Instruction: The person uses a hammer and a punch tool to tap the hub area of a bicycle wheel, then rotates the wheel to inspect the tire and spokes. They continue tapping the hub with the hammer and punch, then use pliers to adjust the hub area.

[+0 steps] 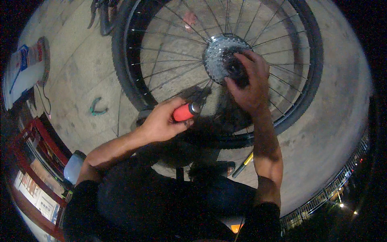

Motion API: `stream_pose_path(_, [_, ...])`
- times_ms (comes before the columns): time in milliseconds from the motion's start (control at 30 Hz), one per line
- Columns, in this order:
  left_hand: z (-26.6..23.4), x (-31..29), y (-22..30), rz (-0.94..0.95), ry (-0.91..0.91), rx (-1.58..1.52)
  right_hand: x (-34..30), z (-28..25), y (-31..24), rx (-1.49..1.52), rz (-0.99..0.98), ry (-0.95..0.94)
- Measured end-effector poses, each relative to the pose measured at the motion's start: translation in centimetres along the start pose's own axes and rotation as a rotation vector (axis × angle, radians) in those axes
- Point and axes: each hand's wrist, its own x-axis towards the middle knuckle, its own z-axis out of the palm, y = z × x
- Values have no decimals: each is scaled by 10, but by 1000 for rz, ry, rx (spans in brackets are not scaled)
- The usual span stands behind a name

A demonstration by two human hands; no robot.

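Observation:
A bicycle wheel with a black knobbly tyre (125, 68) lies flat before me, its thin spokes running to the hub. On the hub sits a silver, many-toothed cassette (217, 52), darker toward its small middle sprockets. My right hand (256, 82) is closed about that dark middle part, thumb on the near side and fingers on the far right. Closer to me, my left hand (161, 121) wraps around a red cylinder (183, 113) with a dark collar and silvery end. Its lower part is hidden, so its kind is unclear. Shadow darkens the wheel below both hands.
Small green-handled pliers (98, 107) lie on the concrete floor at left, near a white and blue package (26, 72). A yellow and black handle (243, 164) lies below the tyre. A pinkish patch (189, 20) shows between spokes.

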Motion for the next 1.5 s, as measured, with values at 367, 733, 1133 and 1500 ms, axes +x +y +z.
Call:
stream_pose_path(367, [-11, 1, -7, -149, 104, -217, -28, -11, 24, -26, 63, 191])
stream_pose_path(733, [-23, 7, -5, -167, 266, -162, -195, -88, 145, 174, 984, 549])
stream_pose_path(1133, [56, -81, 50, 69, -456, 549, -222, -70, 118, 1121, 1071, 560])
stream_pose_path(1500, [244, -122, -49, 143, -1035, 922, -193, -168, 34, 1161, 660, 665])
